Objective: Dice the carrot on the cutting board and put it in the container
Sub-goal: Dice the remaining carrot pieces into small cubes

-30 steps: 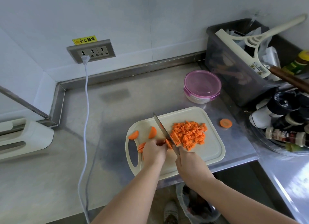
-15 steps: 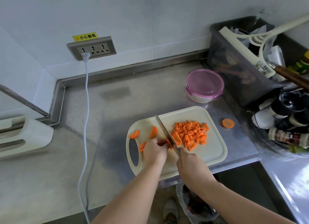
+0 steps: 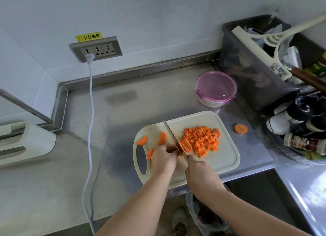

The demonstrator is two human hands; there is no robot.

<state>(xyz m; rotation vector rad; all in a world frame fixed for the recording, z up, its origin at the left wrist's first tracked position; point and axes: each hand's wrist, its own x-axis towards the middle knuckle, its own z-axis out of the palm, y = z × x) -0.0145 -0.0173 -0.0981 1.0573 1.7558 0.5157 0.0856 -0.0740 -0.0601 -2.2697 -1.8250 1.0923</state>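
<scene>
Where the steel counter (image 3: 123, 112) met the pale wall, the following stood:

- Upper left: a three-way socket (image 3: 96, 49) under a yellow label (image 3: 88, 36), with a white cable (image 3: 90, 112) plugged in and trailing down over the counter's front edge.
- Left edge: a white appliance (image 3: 26, 142), only partly in view.
- Upper right: a grey bin (image 3: 247, 68) with a cream squeegee (image 3: 261, 43) lying across it.
- Right edge: a cluster of spice bottles (image 3: 303, 144).
- Centre right: the container (image 3: 216, 88), its pink lid on, apart from the board and above it.
- Lower centre: the cutting board (image 3: 224, 158), near the counter's front edge.
- On the board: a heap of diced carrot (image 3: 202, 140), cut strips (image 3: 186, 145) touching its left side, two half-rounds (image 3: 142, 140) further left, and thin slices (image 3: 150, 153) by the handle hole.
- Off the board, to its right: one round slice (image 3: 241, 128) on the steel.

The left hand (image 3: 164, 159) had its fingers curled down over a carrot piece (image 3: 178, 150), pinning it just left of the blade. The right hand (image 3: 201, 175) was closed round the handle of the knife (image 3: 172, 135), whose blade stood between the held piece and the strips.

Compared with half a second before, the hands, the knife and the heaps lay much the same, and only the view had drifted a little.
</scene>
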